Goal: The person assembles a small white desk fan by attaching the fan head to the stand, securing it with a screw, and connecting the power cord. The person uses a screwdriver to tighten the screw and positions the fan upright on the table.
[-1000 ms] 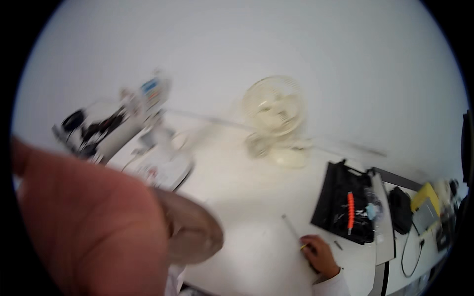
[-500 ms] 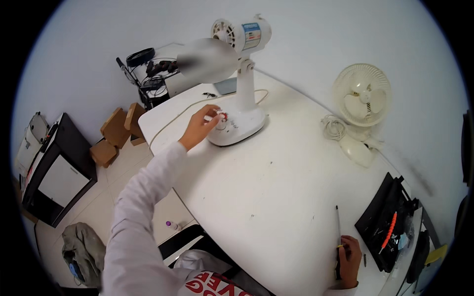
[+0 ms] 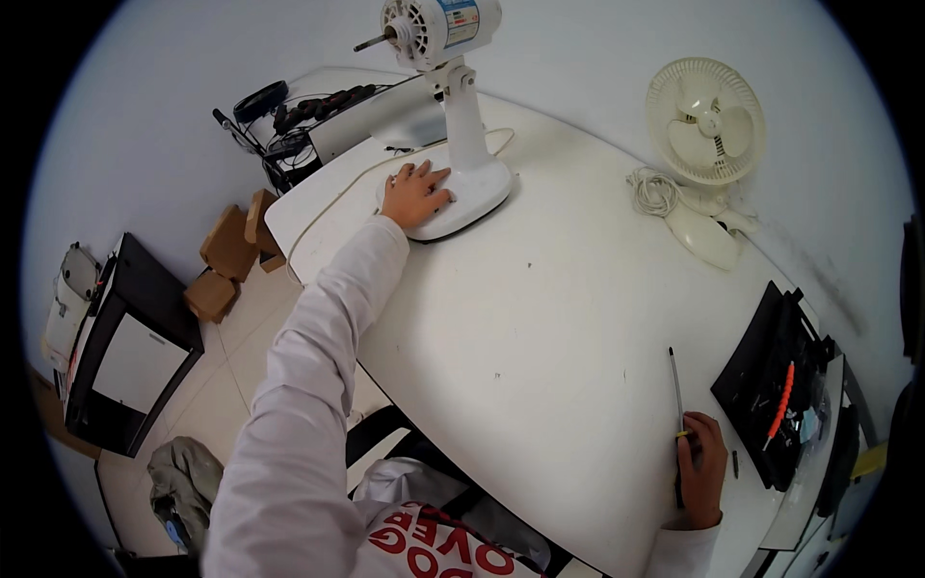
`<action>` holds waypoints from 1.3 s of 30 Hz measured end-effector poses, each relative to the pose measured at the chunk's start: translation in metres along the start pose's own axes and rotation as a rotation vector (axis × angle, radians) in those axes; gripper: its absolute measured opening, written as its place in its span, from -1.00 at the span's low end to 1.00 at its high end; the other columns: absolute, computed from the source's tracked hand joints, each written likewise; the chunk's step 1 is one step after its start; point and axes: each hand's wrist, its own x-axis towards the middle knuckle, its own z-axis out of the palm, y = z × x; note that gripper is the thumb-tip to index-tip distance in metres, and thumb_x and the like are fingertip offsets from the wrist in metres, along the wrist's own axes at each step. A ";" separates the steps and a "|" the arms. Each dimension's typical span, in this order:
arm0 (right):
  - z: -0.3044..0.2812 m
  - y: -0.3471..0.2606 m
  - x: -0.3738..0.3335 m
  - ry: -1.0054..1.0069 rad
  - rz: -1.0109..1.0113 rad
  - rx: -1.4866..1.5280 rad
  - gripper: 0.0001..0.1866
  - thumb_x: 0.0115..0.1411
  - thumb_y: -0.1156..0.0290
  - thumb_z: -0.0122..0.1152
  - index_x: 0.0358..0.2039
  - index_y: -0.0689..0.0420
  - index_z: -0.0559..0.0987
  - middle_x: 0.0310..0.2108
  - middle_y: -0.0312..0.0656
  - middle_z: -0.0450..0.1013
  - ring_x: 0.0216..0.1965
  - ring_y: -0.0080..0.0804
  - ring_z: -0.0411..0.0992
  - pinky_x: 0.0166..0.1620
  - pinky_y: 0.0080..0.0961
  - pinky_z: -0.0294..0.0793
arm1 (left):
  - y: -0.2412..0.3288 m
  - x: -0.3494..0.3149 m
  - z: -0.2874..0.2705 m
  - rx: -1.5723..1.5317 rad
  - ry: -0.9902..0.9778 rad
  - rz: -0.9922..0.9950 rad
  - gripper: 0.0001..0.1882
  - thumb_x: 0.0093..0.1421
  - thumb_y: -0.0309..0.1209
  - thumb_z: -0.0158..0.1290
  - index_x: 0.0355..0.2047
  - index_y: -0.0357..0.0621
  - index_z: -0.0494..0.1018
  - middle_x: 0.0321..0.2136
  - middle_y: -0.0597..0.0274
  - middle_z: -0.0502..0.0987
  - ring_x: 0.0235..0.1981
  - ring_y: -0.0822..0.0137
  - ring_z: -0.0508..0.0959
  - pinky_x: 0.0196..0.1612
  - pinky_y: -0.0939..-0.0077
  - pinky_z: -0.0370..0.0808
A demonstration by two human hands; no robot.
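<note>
On the far part of the white table (image 3: 540,328) stands a white fan (image 3: 470,135) with its blades and guard off. A bare metal shaft juts from its motor housing (image 3: 462,29). My left hand (image 3: 414,196) lies on the fan's base (image 3: 487,197), palm down with fingers spread, covering the control area. At the near right, my right hand (image 3: 706,467) is closed round the dark handle of a screwdriver (image 3: 676,390), resting on the table with the shaft pointing away from me.
A small cream fan (image 3: 708,125) with a coiled cord (image 3: 655,193) lies by the wall at right. Nearer is an open black tool case (image 3: 771,385) holding an orange-red rod (image 3: 782,400). Cardboard boxes (image 3: 229,246) and a dark cabinet (image 3: 135,347) stand at left.
My left hand has gone from pinching near the red knob to lying flat over the base's controls. The view has shifted, and the bare motor shaft now shows. My right hand still holds the screwdriver.
</note>
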 end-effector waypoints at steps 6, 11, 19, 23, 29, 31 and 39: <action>-0.002 -0.005 -0.002 -0.015 0.058 0.020 -0.76 0.07 0.60 0.01 -0.20 0.33 0.45 -0.11 -0.12 0.38 -0.33 -0.35 0.44 -0.25 -0.54 0.43 | 0.001 -0.001 0.005 0.034 -0.037 0.020 -0.45 0.10 -0.11 -0.21 0.16 0.38 0.24 0.27 0.24 0.04 0.28 0.06 -0.02 0.22 -0.17 -0.18; -0.001 -0.002 -0.002 0.012 -0.022 0.007 -0.75 0.07 0.62 0.03 -0.19 0.30 0.45 -0.13 -0.12 0.38 -0.34 -0.41 0.39 -0.26 -0.59 0.39 | 0.021 -0.014 0.002 0.071 -0.063 0.004 -0.44 0.12 -0.09 -0.22 0.19 0.35 0.18 0.27 0.17 0.02 0.27 0.01 -0.01 0.18 -0.28 -0.17; -0.002 0.010 -0.002 -0.039 -0.106 -0.052 -0.69 0.02 0.52 0.15 -0.17 0.27 0.43 -0.08 -0.10 0.33 -0.23 -0.30 0.39 -0.15 -0.52 0.39 | 0.054 -0.059 -0.016 0.140 -0.199 0.102 -0.38 0.12 -0.02 -0.20 0.22 0.26 0.11 0.26 0.08 0.01 0.23 -0.12 0.02 0.09 -0.45 -0.08; -0.002 0.011 -0.007 -0.059 -0.027 0.021 -0.66 -0.07 0.55 0.18 -0.21 0.23 0.44 -0.12 -0.18 0.31 -0.25 -0.40 0.35 -0.18 -0.56 0.36 | 0.083 -0.091 -0.032 0.203 -0.225 0.175 -0.37 0.14 0.01 -0.19 0.24 0.30 0.06 0.25 0.04 0.02 0.23 -0.11 0.02 0.13 -0.38 -0.09; 0.005 0.010 -0.012 -0.013 0.057 -0.109 -0.67 -0.06 0.56 0.19 -0.21 0.23 0.44 -0.20 -0.16 0.33 -0.35 -0.40 0.37 -0.25 -0.53 0.40 | 0.113 -0.135 -0.038 0.199 -0.202 0.316 -0.37 0.15 0.07 -0.20 0.23 0.28 0.11 0.23 -0.03 0.05 0.20 -0.19 0.05 0.11 -0.43 -0.15; 0.006 0.013 -0.014 0.023 0.062 -0.020 -0.67 -0.05 0.56 0.19 -0.21 0.21 0.45 -0.23 -0.19 0.37 -0.35 -0.44 0.38 -0.27 -0.56 0.39 | 0.121 -0.150 -0.034 0.174 -0.166 0.385 -0.37 0.15 0.08 -0.20 0.22 0.23 0.13 0.21 -0.09 0.08 0.17 -0.23 0.08 0.09 -0.47 -0.16; 0.002 0.020 -0.017 0.167 0.289 0.422 -0.75 0.15 0.51 0.01 -0.12 0.20 0.44 -0.32 -0.24 0.47 -0.44 -0.59 0.37 -0.34 -0.65 0.38 | 0.184 -0.203 -0.019 0.066 -0.013 0.656 -0.32 0.15 0.08 -0.18 0.16 -0.09 0.20 0.10 -0.31 0.17 0.04 -0.24 0.19 -0.01 -0.44 0.02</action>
